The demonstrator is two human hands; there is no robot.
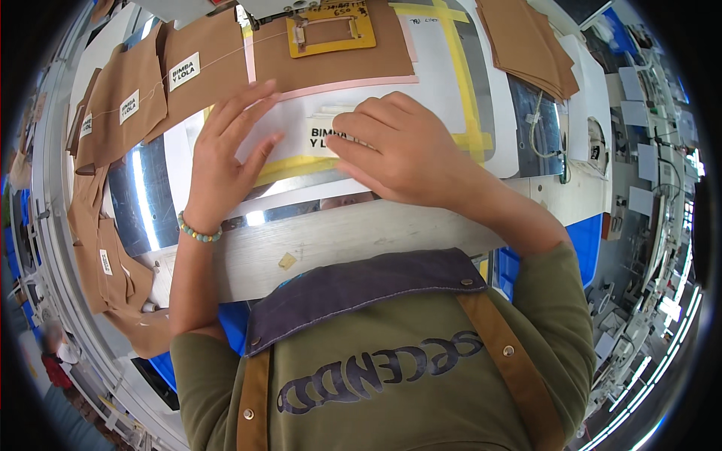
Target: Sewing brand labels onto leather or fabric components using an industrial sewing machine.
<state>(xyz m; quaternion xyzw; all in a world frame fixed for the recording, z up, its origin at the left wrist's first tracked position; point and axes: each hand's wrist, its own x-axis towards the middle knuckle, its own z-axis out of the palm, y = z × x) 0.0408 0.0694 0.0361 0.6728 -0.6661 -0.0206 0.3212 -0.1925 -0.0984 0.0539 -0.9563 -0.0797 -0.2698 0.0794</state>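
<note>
My right hand (398, 150) curls its fingers over a small pile of white printed labels (319, 137), gripping at their right side; the fingers hide part of the pile. To the left, my left hand (229, 143) is held with fingers spread and nothing in it, its fingertips near the front edge of a brown panel (338, 69). That panel lies flat on a white sheet (429, 83). On top of it rests a yellow template frame (335, 48) with a rectangular window, beneath the sewing machine head (274, 9).
Brown panels with white labels (184, 70) overlap at the left, joined by a loose thread. More brown pieces (113, 263) hang over the left side. A stack of brown panels (523, 45) sits at far right. Yellow tape (465, 83) borders the white sheet. A pale table edge (361, 237) runs before me.
</note>
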